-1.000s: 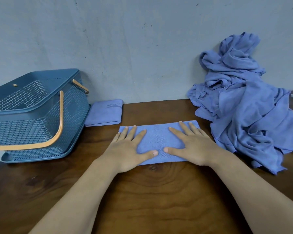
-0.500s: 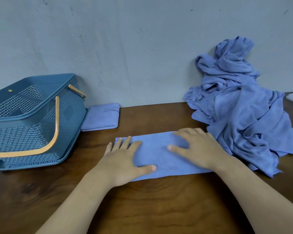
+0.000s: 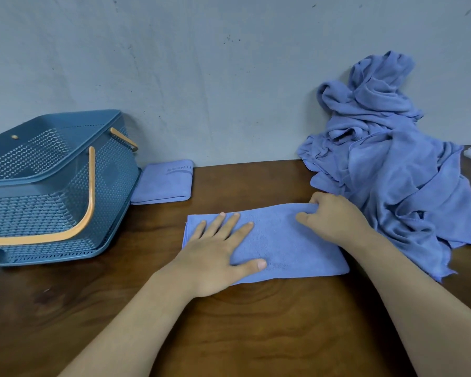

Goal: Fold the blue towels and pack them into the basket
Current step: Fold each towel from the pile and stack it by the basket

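Head view: folded towel [image 3: 283,240] on desk [image 3: 256,322]; left grip [image 3: 218,257] spread flat on it; right grip [image 3: 335,221] pinching its far edge; basket [image 3: 52,186] far left; towel heap [image 3: 397,172] far right.

Bare worktop [image 3: 250,183] lies open between the folded towel [image 3: 162,183] and the pile [image 3: 392,170]. The basket [image 3: 38,213] blocks the left, the pile the right, and the wall [image 3: 215,77] closes the back.
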{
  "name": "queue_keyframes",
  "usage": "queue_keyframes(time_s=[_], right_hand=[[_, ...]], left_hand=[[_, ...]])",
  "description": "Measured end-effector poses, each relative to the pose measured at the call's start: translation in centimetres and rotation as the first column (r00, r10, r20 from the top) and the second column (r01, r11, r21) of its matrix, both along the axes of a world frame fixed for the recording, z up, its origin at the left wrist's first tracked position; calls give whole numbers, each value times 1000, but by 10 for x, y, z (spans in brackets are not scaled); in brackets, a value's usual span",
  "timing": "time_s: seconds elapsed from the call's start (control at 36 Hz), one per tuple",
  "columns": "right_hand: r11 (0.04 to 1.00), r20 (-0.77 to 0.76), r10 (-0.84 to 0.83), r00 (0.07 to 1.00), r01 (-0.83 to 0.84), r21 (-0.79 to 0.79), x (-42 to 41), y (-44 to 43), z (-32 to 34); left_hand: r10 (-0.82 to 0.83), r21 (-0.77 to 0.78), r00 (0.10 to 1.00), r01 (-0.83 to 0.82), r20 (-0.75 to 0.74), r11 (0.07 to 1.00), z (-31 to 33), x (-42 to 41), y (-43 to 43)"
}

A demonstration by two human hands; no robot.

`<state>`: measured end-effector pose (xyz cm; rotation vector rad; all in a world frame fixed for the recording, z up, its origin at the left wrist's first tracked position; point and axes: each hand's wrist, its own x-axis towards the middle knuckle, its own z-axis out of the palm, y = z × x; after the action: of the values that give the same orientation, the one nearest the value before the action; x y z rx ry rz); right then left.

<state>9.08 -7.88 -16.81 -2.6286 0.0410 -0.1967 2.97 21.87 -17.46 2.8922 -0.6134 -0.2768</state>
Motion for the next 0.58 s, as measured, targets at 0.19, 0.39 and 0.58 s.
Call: queue_keyframes(time_s=[0.19, 0.39, 0.58], right_hand=[[914, -44, 109, 993, -83, 397, -11, -10, 12], [864, -167, 351, 921, -250, 437, -17, -16, 9], [958, -116, 183, 976, -150, 245, -15, -3, -4]], left_hand=[[4, -9, 1000, -3, 18, 1000, -1, 0, 0], [29, -18, 999, -29, 14, 999, 1, -2, -1], [38, -40, 999, -37, 10, 999, -1, -1, 1]])
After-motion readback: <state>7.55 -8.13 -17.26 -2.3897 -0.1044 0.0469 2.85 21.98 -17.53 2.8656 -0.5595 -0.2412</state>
